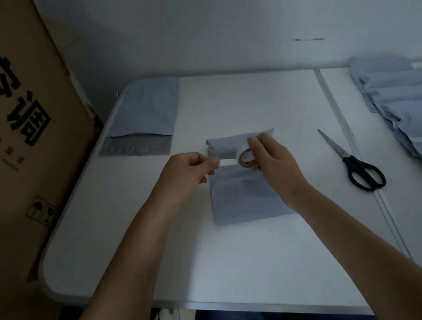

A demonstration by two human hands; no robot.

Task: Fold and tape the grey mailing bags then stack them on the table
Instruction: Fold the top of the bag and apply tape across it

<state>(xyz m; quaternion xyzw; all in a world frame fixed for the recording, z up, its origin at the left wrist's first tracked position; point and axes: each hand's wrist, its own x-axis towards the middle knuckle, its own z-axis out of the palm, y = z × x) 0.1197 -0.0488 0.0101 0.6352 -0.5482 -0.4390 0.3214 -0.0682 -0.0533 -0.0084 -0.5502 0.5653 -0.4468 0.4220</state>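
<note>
A: Where is the bag being worked on?

B: The folded grey bag [243, 187] is laid flat on the table [214, 262], directly beneath both hands. A tape roll [245, 157] is gripped in the curled fingers of the right hand [269, 159], and the free end of the tape strip [224, 162] is pinched by the left hand [188, 172], so a short length is stretched between them just above the fold.

A: What has been done, and what is left?

B: The fold appears finished, but no tape can be seen stuck down yet; the strip is still joined to the roll. Cutting is probably needed, and the scissors [354, 164] are lying untouched to the right of the right hand. Further right, a pile of finished bags [406, 110] is overlapped in a row. Beyond the left hand, an unfolded bag [143, 114] is waiting, so at least one more is judged to remain.
</note>
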